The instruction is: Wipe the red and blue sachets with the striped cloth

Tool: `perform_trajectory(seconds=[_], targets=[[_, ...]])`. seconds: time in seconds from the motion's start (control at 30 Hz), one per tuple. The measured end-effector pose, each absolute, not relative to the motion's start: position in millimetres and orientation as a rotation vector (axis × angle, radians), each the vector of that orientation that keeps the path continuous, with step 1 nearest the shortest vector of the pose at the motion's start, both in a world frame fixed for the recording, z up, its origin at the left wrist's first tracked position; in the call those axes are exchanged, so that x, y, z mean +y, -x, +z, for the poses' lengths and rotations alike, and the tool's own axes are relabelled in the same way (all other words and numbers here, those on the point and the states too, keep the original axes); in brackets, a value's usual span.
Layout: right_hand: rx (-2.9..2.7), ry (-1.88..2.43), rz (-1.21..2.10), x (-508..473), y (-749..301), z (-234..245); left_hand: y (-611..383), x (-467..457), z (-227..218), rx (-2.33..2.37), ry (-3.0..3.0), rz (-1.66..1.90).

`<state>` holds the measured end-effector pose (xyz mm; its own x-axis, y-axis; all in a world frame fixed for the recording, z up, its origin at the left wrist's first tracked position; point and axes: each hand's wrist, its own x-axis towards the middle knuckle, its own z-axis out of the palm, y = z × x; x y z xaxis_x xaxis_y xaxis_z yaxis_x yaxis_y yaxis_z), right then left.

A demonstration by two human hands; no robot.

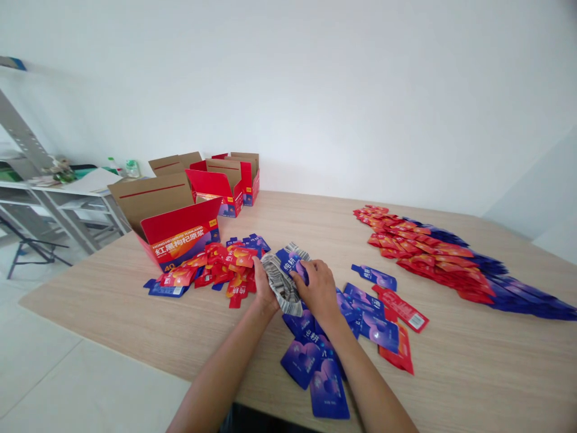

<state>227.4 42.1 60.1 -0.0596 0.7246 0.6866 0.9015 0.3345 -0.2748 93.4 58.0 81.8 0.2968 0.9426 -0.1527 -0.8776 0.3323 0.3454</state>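
My left hand (267, 287) is closed around the edge of a crumpled grey-and-white striped cloth-like piece (283, 282), held above the table. A blue sachet (291, 264) with white print lies against the striped piece, and the bent fingers of my right hand (317, 287) grip its right end. Under my right forearm several blue sachets (328, 385) overlap on the tabletop. To the left of my hands is a loose heap of red sachets (229, 264), with some blue ones among them.
An open red carton (180, 234) stands behind the heap, with more open cartons (225, 186) behind it. At right lies a long fanned row of red and blue sachets (433, 258). Between them are a single blue sachet (376, 276) and a red one (403, 310). A white wall backs the table (473, 361).
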Motion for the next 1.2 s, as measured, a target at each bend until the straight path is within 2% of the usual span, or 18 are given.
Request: perform_trajectory(seconds=[0.3,0.53,0.67,0.97,1.2], targets=[[-1.706,1.398,-0.075,43.4,-223.1,51.1,-89.4,58.3,85.8,0.354,-0.199,1.289],[-1.566,1.36,-0.178,41.5,-226.1,57.0,-111.8,40.4,69.1,0.365,-0.21,0.977],[-1.595,1.419,-0.27,41.1,-231.9,61.6,-126.8,29.9,66.8,0.327,-0.233,0.911],[-1.742,1.43,-0.248,46.3,-227.5,53.9,-105.2,49.2,67.9,0.42,-0.179,1.038],[-1.776,1.329,-0.179,46.7,-227.5,53.0,-93.9,54.0,86.8,0.386,-0.224,1.149]])
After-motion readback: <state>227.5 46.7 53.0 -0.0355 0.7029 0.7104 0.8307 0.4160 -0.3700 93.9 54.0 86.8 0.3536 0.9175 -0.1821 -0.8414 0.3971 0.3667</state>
